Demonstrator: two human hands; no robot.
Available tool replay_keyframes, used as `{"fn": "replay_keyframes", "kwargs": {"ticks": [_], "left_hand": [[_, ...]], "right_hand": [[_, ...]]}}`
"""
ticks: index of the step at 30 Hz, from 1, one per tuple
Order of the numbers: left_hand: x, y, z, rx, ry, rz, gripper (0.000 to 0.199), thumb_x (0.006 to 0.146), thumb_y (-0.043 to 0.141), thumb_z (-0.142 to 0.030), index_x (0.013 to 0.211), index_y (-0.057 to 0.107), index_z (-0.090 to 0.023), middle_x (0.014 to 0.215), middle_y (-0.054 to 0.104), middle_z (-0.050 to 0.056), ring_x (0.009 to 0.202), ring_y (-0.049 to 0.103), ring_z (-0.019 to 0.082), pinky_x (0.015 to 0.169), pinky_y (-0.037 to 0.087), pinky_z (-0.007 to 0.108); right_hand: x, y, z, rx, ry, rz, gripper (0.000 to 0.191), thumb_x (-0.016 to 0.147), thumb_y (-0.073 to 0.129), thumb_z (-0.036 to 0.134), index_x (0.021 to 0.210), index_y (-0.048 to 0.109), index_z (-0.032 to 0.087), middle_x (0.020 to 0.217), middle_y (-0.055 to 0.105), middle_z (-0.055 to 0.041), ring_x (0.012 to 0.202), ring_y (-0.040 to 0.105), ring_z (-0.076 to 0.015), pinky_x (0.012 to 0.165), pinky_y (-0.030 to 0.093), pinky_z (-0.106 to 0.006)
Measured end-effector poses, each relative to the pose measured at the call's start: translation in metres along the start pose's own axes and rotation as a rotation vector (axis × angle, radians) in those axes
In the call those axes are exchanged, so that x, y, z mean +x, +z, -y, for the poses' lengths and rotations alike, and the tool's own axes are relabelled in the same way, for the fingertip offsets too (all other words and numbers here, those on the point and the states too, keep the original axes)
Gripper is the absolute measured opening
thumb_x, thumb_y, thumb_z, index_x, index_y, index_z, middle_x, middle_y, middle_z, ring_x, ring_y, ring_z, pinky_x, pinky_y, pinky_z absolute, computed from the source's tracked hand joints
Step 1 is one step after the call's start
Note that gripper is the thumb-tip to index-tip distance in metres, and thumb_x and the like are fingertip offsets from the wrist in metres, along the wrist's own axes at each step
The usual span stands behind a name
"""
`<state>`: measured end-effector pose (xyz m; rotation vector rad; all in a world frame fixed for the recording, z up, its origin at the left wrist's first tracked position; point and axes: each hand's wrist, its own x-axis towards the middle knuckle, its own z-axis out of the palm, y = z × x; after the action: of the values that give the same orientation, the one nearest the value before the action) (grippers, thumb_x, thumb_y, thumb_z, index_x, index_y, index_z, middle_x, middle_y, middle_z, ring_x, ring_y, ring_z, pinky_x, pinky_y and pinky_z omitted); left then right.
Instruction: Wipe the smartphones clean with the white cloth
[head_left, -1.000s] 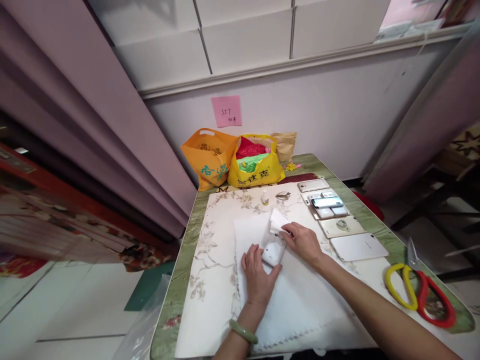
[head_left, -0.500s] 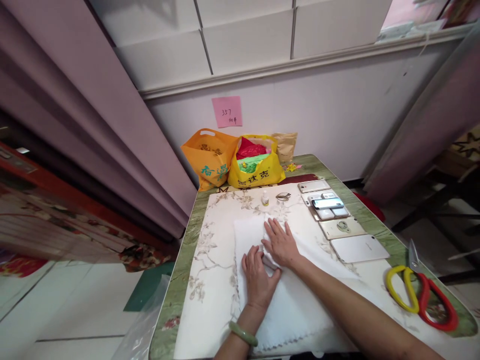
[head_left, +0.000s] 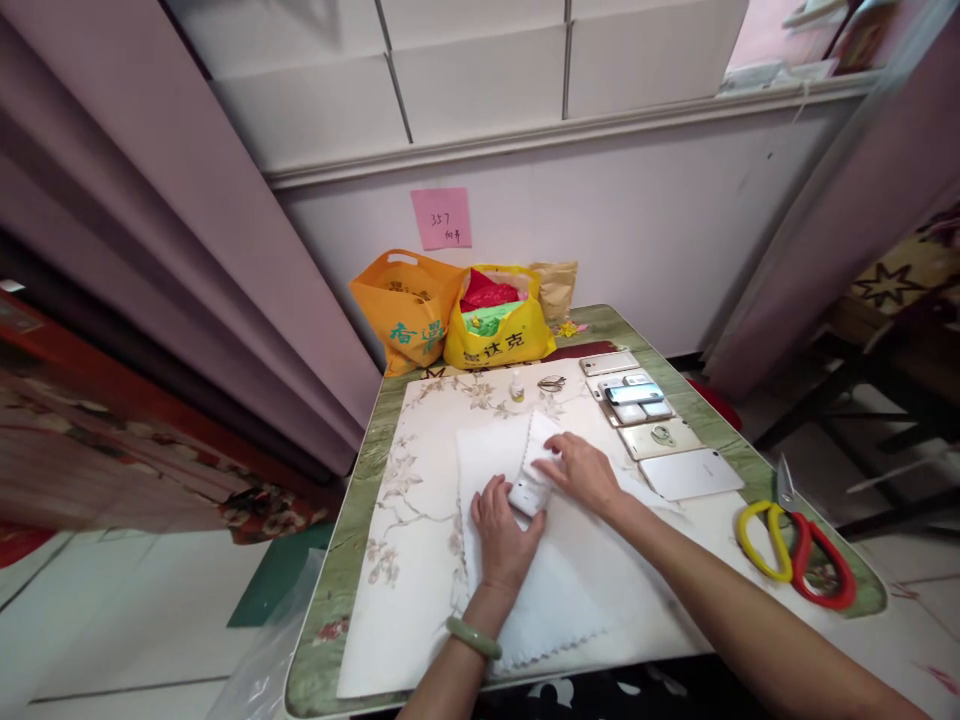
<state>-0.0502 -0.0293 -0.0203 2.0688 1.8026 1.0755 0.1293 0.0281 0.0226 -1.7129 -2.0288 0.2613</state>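
Pinching cloth (head_left: 537, 436) is the right hand (head_left: 583, 471); the left hand (head_left: 507, 538) loosely grips a white device (head_left: 529, 496).

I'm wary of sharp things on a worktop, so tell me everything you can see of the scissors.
The scissors have silvery, metal-looking blades and two big, plastic-looking handle loops: yellow on the left, red on the right. They lie toward the right side of the table, blades pointing away from the wearer, apparently shut or nearly so; too small to be sure. Neither the left hand nor the right hand touches them.
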Motion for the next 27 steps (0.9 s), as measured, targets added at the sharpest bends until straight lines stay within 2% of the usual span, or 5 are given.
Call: {"fn": "replay_keyframes", "kwargs": {"ticks": [8, 12, 17, 22, 27], "left_hand": [[0.004, -0.006, -0.011, -0.718, -0.246, 0.034, 0.055, 0.074, 0.066, -0.022, 0.123, 0.042, -0.020, 0.118, 0.065, 0.013, 0.109, 0.064, 0.025, 0.095, 0.049, 0.043], [0.019, -0.013, -0.021, -1.180, -0.490, -0.092, 0.056, 0.076, 0.071, -0.029, 0.124, 0.043, -0.020, 0.110, 0.069, 0.010, 0.101, 0.067, 0.022, 0.092, 0.052, 0.039], [0.042, -0.020, -0.024, -1.596, -0.639, -0.141, 0.039, 0.083, 0.064, -0.046, 0.110, 0.061, -0.017, 0.106, 0.070, 0.011, 0.110, 0.064, 0.027, 0.093, 0.051, 0.050], [0.052, -0.011, -0.026, -1.813, -0.733, -0.054, 0.044, 0.087, 0.052, -0.057, 0.089, 0.067, -0.015, 0.110, 0.070, 0.017, 0.127, 0.051, 0.034, 0.095, 0.045, 0.064], [0.046, 0.006, -0.021, -1.904, -0.777, -0.069, 0.045, 0.083, 0.055, -0.061, 0.082, 0.066, -0.017, 0.094, 0.072, 0.012, 0.110, 0.062, 0.031, 0.094, 0.045, 0.063]], "right_hand": [[-0.011, 0.018, -0.006, 0.205, 0.111, -0.075, 0.023, 0.090, 0.050, 0.038, 0.090, 0.067, 0.023, 0.084, 0.067, -0.0022, 0.074, 0.062, -0.0180, 0.065, 0.042, -0.027], [-0.007, 0.008, -0.014, 0.676, 0.337, -0.222, 0.038, 0.078, 0.062, 0.057, 0.076, 0.065, 0.019, 0.059, 0.058, 0.0034, 0.056, 0.052, -0.0145, 0.057, 0.040, -0.025], [-0.008, -0.004, -0.014, 1.321, 0.576, -0.292, 0.046, 0.061, 0.076, 0.058, 0.081, 0.062, 0.020, 0.065, 0.065, 0.0027, 0.062, 0.060, -0.0176, 0.059, 0.048, -0.027], [-0.016, -0.013, -0.009, 1.399, 0.625, -0.371, 0.044, 0.059, 0.079, 0.052, 0.085, 0.065, 0.019, 0.072, 0.070, 0.0004, 0.069, 0.065, -0.0189, 0.065, 0.053, -0.029], [-0.020, -0.008, -0.006, 1.342, 0.536, -0.415, 0.044, 0.065, 0.075, 0.055, 0.088, 0.065, 0.019, 0.073, 0.068, 0.0018, 0.072, 0.063, -0.0181, 0.068, 0.051, -0.028]]}}
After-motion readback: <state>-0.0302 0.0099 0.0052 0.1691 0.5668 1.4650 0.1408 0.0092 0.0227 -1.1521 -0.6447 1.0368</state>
